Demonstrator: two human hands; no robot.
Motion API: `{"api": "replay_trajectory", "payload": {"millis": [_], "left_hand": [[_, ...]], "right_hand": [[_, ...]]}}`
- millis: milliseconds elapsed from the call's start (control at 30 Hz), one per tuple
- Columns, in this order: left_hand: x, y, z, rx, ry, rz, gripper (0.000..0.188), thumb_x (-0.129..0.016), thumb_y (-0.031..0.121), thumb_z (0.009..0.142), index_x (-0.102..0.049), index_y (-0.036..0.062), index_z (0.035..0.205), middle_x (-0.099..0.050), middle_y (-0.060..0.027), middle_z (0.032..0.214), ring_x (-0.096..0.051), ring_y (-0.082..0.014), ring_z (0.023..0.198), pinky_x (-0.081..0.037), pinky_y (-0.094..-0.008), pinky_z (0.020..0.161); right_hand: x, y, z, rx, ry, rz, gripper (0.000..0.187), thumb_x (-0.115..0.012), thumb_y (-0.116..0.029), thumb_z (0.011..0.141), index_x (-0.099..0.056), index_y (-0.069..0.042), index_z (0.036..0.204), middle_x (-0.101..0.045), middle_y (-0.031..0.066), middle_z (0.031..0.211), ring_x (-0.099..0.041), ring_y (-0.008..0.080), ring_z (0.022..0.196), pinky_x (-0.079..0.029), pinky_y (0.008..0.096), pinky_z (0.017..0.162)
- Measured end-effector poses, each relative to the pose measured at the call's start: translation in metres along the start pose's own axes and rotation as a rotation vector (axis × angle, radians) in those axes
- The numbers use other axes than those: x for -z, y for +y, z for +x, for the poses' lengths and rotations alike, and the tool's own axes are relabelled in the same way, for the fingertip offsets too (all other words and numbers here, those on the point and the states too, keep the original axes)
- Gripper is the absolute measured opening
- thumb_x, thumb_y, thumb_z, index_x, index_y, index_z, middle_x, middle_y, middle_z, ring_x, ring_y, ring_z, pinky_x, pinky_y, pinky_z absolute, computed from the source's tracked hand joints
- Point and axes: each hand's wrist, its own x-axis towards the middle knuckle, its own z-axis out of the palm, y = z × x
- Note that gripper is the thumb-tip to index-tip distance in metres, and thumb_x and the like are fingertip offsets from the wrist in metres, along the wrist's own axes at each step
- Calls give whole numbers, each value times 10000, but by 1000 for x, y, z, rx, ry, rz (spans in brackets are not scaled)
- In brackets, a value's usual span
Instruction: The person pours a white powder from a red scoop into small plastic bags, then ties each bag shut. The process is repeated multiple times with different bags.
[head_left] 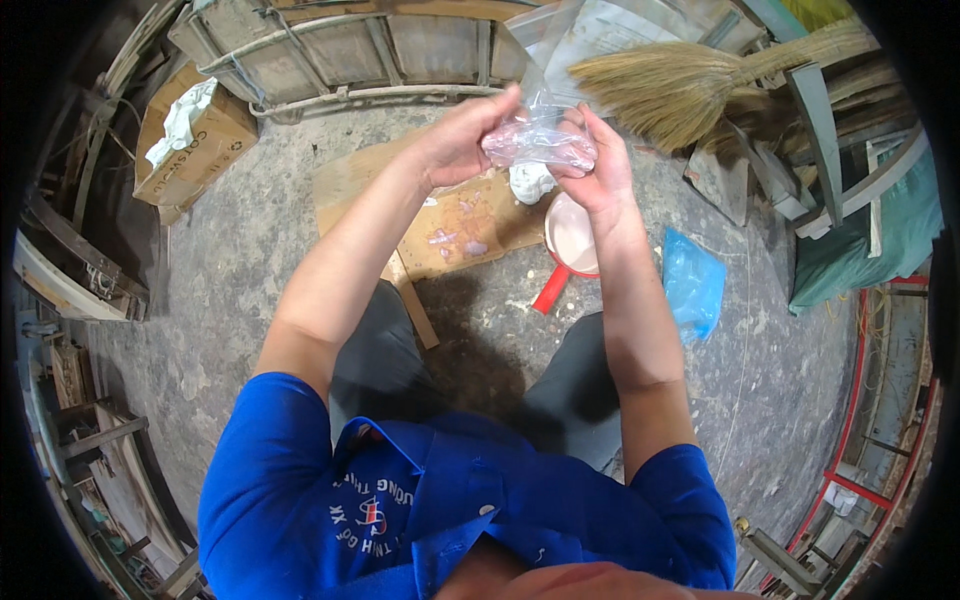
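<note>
A clear plastic bag (540,148) is stretched between my two hands, above the far part of the floor. My left hand (462,142) is closed on its left side, fingers partly hidden by the film. On the other side my right hand (604,165) grips the bag, fingers curled up around it. Just below them lies a crumpled white cloth (531,184). A round pan with a red handle (550,290) and a pale inside stands under my right wrist, partly covered by that forearm. Flattened cardboard (400,190) with wet-looking pale patches lies below my hands.
A blue plastic bag (693,285) rests on the concrete floor right of my right forearm. A straw broom (665,92) lies at the far right. A wooden strip (412,305) lies by my left knee. At far left stands a cardboard box (213,150) holding white cloth (182,122).
</note>
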Motion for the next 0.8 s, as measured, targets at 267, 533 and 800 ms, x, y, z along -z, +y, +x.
{"api": "replay_trajectory", "payload": {"millis": [267,533,800], "left_hand": [[21,-8,1,-43,148,50,143,-557,235,890,-577,111,959,-599,28,857,-559,-66,733,-481,-234,671],[17,-17,5,-141,136,104,108,-542,231,903,-576,129,920,-549,59,774,-489,-38,661,-385,-210,574],[14,-29,3,-74,183,147,117,-532,218,907,-576,113,883,-500,52,679,-461,-56,591,-404,-223,566]], "right_hand": [[-10,9,7,620,436,-1014,98,-493,-49,859,-587,-35,885,-607,50,797,-567,116,749,-462,256,678],[-6,38,7,499,241,-1725,193,-445,-2,816,-623,3,891,-637,141,899,-624,210,824,-478,295,759],[-5,42,7,198,268,-2194,281,-499,-100,831,-522,-30,1102,-635,154,891,-624,233,769,-481,318,689]]}}
